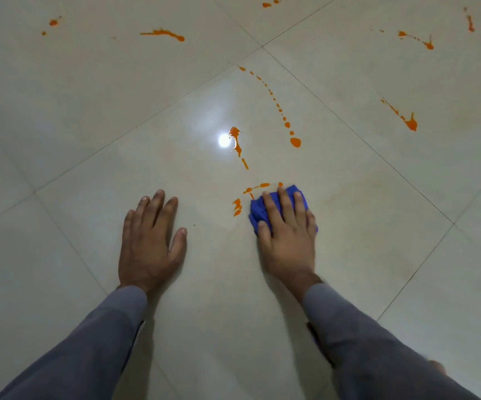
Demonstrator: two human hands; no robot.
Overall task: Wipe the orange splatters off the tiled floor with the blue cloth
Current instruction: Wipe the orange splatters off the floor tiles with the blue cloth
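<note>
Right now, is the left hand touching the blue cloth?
Apart. The head view shows the left hand flat on bare tile, well clear of the blue cloth.

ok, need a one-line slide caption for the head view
Right hand presses the blue cloth beside orange splatters on the tiled floor; left hand rests flat.

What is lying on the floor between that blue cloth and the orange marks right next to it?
Nothing visible. The blue cloth, pressed flat under the right hand, has only bare tile between it and the nearest orange splatters just left of it. The left hand rests further left, out of the path.
</note>
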